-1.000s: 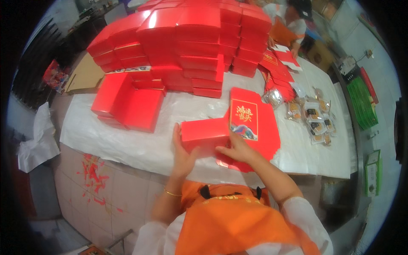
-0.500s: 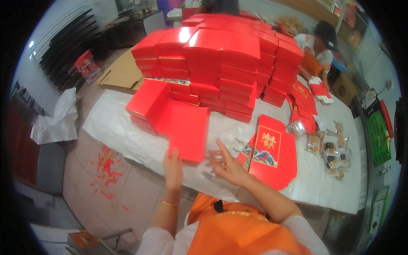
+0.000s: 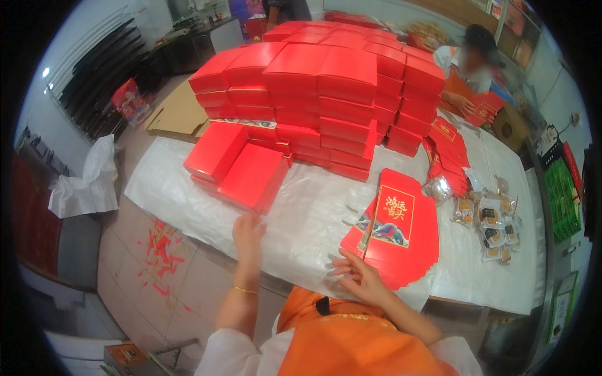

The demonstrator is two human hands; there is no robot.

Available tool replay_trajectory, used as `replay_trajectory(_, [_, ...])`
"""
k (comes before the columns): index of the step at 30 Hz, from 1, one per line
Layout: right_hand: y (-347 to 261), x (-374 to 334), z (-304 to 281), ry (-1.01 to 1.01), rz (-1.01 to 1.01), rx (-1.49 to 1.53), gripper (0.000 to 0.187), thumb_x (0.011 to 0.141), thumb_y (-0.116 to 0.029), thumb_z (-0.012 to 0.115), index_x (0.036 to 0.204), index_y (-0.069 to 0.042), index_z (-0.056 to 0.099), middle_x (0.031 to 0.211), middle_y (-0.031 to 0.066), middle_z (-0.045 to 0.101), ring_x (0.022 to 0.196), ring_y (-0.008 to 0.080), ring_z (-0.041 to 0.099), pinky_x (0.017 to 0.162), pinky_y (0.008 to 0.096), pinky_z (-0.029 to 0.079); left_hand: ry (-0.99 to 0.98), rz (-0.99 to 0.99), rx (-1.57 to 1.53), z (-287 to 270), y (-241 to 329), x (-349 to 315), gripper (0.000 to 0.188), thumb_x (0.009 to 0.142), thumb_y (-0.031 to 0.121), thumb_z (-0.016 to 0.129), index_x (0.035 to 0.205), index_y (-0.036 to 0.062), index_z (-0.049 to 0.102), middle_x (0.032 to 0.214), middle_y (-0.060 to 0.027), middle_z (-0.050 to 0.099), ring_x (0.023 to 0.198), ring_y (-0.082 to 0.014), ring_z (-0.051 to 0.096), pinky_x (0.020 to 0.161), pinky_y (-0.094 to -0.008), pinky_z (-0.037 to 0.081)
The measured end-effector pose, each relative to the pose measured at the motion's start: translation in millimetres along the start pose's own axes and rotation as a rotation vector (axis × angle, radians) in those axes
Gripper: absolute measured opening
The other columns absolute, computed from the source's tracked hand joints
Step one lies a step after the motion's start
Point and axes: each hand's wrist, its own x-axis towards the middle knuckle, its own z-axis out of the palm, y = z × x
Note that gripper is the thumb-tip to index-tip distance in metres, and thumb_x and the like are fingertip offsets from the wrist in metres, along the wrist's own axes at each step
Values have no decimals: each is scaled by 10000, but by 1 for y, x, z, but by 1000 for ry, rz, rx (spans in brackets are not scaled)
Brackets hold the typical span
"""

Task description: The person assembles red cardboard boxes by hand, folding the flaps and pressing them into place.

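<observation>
Just in front of a red box [image 3: 254, 178] is my left hand [image 3: 249, 232], somewhat blurred, its fingers apart and holding nothing. That box sits against another red box [image 3: 217, 150], both on top of a low layer of boxes. My right hand [image 3: 360, 279] is open over the table's near side, fingers spread. Its fingertips are beside a stack of flat red box blanks [image 3: 407, 250], whose top shows gold lettering and a blue-and-white picture. Whether the fingertips touch the blanks I cannot tell.
A tall pile of red boxes [image 3: 295, 69] fills the far side of the white-covered table [image 3: 175, 188]. To the right are more red blanks [image 3: 445, 156] and small clear-wrapped packs [image 3: 492, 216]. A co-worker [image 3: 467, 69] handles a red piece. Red scraps [image 3: 163, 250] litter the floor.
The red box my left hand held now rests beside the other box, and the hand has let go. My right hand has moved down and right, toward the flat blanks.
</observation>
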Motion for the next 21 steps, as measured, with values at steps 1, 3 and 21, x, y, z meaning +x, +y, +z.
replay_trajectory(1, [4, -4, -1, -4, 13, 10, 638, 939, -33, 621, 1521, -72, 362, 1300, 140, 602, 1121, 193, 644, 892, 315, 544, -43, -3, -55, 3, 0, -1, 239, 1024, 203, 560, 1112, -19, 545, 1084, -128, 610, 1079, -234, 620, 826, -386, 564])
replay_trajectory(3, [13, -13, -4, -11, 42, 28, 578, 950, 7, 584, 1493, -37, 392, 1236, 128, 616, 1120, 182, 633, 937, 329, 533, -131, -11, -166, 11, 0, 1, 210, 1020, 183, 554, 1082, -17, 561, 1037, -120, 625, 1015, -233, 646, 816, -372, 564])
replay_trajectory(21, [12, -57, -68, 695, -91, -286, 144, 916, -90, 670, 1037, -18, 697, 1011, 109, 689, 905, 199, 649, 804, 309, 515, -664, 97, 439, 121, -57, -99, 263, 1034, 167, 550, 1215, -8, 627, 1014, -62, 653, 861, -121, 622, 755, -250, 523])
